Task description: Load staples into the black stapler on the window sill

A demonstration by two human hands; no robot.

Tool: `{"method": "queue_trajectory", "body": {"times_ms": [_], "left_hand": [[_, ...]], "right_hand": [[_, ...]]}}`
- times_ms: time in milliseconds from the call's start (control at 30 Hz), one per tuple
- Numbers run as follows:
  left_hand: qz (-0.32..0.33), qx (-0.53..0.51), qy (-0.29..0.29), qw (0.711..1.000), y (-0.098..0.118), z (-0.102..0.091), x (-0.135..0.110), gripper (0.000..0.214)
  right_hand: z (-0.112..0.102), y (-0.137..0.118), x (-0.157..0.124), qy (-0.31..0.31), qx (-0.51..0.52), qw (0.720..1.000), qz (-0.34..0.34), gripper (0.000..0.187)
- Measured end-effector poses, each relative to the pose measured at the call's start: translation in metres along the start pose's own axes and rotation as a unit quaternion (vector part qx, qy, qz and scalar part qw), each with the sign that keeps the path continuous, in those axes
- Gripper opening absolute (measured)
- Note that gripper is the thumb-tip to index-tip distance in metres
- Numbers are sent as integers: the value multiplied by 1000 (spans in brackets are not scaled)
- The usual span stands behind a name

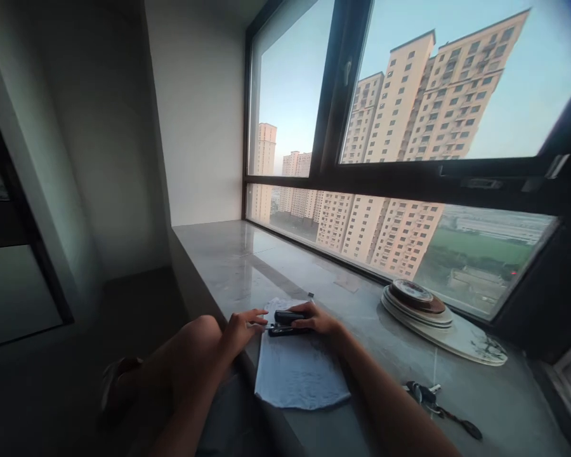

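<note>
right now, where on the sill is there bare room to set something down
The widest bare stretch of sill lies between the white wall and the paper. A narrower gap separates the plates and keys. It's crowded over the paper, where the right hand holds a black tool, the left hand close beside it.

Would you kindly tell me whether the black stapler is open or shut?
Open: the black stapler shows a gap between its two long parts.
</note>
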State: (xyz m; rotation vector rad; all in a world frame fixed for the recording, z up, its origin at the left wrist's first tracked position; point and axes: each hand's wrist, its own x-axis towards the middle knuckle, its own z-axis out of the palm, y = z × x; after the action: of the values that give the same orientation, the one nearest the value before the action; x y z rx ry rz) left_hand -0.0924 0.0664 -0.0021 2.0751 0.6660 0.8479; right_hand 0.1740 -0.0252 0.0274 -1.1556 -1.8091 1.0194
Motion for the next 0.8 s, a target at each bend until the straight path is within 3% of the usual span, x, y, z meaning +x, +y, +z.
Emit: {"method": "queue_trajectory", "body": {"times_ms": [100,233,367,533,600,667,733,767,800], "left_hand": [[5,34,1,999,-2,6,21,39],[76,94,8,993,1,10,35,42],[91,108,2,990,0,11,27,40],[139,81,24,987,-9,3,4,28],[149,73,38,985,-11,-2,-2,22],[148,65,57,985,-12,-5,-5,22],[140,60,80,985,-12,-9,-5,26],[135,59,92,985,-12,-10,-6,28],[130,58,104,984,-11,-12,-7,31]], "right_hand": [[0,-2,1,-29,5,1000,3,49],[7,-5,5,-18,-23,1000,-1,46],[4,-12,2,-39,-29,999,14,46],[-27,-4,-30,-107,14,991,72,61],[-39,11,-39,-54,40,995,78,62],[-47,29,-39,123,6,990,72,62],[-52,48,-30,316,-108,940,67,51],[-54,57,-23,370,-164,912,61,46],[-56,65,-17,378,-217,898,61,40]]}}
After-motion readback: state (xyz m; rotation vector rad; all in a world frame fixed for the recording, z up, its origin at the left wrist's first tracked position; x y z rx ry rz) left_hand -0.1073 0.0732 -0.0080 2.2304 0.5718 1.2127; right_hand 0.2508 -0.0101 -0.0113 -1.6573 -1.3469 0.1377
